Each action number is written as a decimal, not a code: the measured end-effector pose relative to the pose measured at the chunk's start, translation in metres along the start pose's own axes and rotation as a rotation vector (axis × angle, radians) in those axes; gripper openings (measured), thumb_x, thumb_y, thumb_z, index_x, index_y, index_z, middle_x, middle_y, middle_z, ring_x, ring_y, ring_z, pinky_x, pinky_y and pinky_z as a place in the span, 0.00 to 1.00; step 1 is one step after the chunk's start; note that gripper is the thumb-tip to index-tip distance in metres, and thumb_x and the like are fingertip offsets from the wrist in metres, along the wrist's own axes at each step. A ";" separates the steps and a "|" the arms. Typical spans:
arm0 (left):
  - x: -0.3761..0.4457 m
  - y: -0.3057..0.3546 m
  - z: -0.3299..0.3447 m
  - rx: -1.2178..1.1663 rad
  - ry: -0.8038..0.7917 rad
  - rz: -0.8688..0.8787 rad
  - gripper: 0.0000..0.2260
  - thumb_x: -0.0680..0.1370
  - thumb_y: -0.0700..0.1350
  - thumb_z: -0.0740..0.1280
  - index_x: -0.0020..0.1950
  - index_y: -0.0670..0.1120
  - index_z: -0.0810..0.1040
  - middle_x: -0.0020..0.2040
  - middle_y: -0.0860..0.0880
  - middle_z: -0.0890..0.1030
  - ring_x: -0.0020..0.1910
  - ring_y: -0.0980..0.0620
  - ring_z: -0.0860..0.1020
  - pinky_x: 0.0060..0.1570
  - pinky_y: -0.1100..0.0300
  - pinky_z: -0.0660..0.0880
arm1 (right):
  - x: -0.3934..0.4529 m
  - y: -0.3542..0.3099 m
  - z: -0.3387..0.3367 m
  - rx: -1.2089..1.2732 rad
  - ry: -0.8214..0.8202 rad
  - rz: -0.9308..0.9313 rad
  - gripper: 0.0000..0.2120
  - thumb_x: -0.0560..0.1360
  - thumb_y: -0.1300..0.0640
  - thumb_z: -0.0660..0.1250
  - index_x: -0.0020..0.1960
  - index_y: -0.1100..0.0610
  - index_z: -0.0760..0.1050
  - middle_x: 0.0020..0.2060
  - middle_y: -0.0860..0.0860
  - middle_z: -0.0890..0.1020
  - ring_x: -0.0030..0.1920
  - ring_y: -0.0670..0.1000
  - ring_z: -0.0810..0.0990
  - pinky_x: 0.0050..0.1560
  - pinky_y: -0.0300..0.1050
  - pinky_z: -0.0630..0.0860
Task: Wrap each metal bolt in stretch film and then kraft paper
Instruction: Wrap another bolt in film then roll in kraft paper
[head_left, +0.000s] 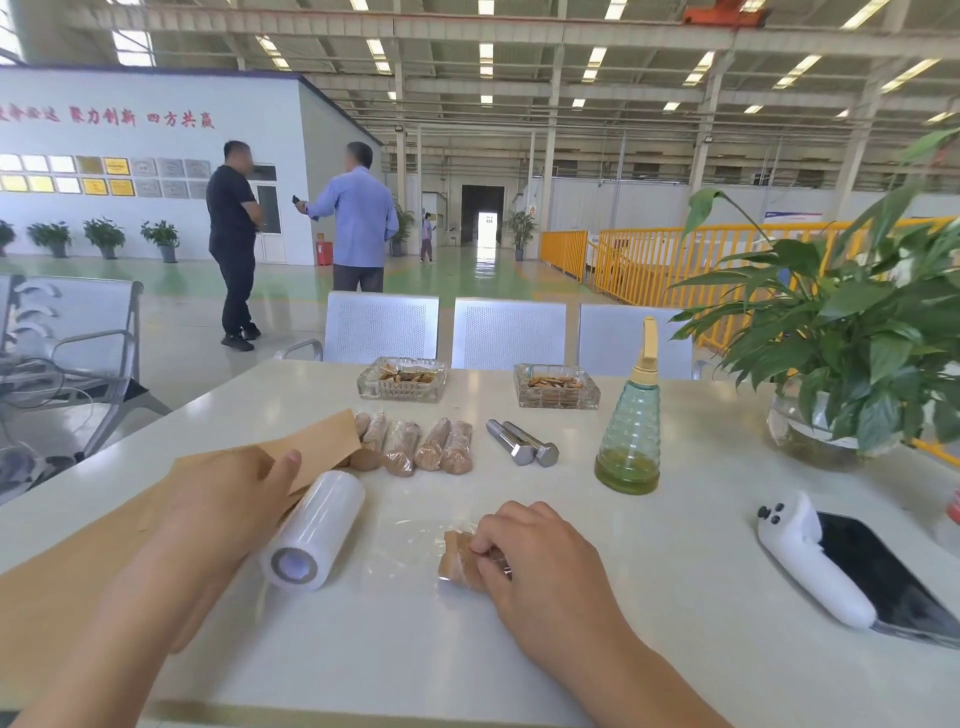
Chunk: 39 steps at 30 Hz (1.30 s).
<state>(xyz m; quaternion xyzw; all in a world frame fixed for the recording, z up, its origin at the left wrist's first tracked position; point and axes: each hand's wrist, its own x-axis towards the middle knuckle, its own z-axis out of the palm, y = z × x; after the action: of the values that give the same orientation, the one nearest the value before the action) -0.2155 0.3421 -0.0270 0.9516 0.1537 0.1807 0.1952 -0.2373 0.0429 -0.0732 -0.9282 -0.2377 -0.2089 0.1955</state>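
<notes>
My right hand (540, 561) holds a bolt wrapped in kraft paper (457, 558) down on a loose piece of stretch film (410, 545) on the white table (675, 597). My left hand (234, 499) grips a sheet of kraft paper (317, 441) beside the stretch film roll (314, 530), which lies on its side. Several wrapped bolts (426, 444) lie in a row further back. Two bare metal bolts (522, 441) lie to their right.
Two glass ashtrays (402, 379) (556, 387) stand at the table's far side. A green bottle (631, 436), a potted plant (841, 364), a white controller (810, 561) and a phone (883, 577) occupy the right. Metal chairs (509, 332) stand behind; two people (358, 218) stand far off.
</notes>
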 end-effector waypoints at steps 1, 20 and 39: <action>-0.002 0.005 -0.003 0.047 0.002 0.008 0.27 0.80 0.67 0.53 0.42 0.49 0.83 0.39 0.50 0.84 0.43 0.48 0.79 0.50 0.52 0.76 | 0.000 0.000 0.000 -0.001 0.002 0.003 0.04 0.79 0.53 0.63 0.49 0.45 0.74 0.48 0.41 0.76 0.50 0.45 0.70 0.46 0.41 0.68; -0.064 0.090 -0.070 -0.847 -0.162 -0.046 0.15 0.66 0.62 0.72 0.47 0.56 0.84 0.40 0.42 0.82 0.31 0.45 0.85 0.37 0.53 0.83 | -0.015 -0.018 -0.018 -0.211 -0.145 -0.049 0.16 0.81 0.51 0.54 0.64 0.49 0.76 0.54 0.46 0.76 0.57 0.54 0.67 0.57 0.47 0.67; -0.064 0.208 0.012 -0.590 -0.826 0.076 0.10 0.82 0.57 0.62 0.56 0.52 0.74 0.34 0.53 0.85 0.32 0.53 0.84 0.59 0.44 0.74 | -0.022 -0.046 -0.008 -0.229 -0.388 0.217 0.37 0.79 0.62 0.61 0.83 0.60 0.49 0.73 0.64 0.69 0.75 0.62 0.64 0.76 0.56 0.56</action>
<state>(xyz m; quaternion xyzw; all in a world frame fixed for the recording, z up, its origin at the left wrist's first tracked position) -0.2208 0.1327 0.0333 0.8530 -0.0286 -0.1679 0.4934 -0.2810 0.0683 -0.0653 -0.9872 -0.1444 -0.0303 0.0610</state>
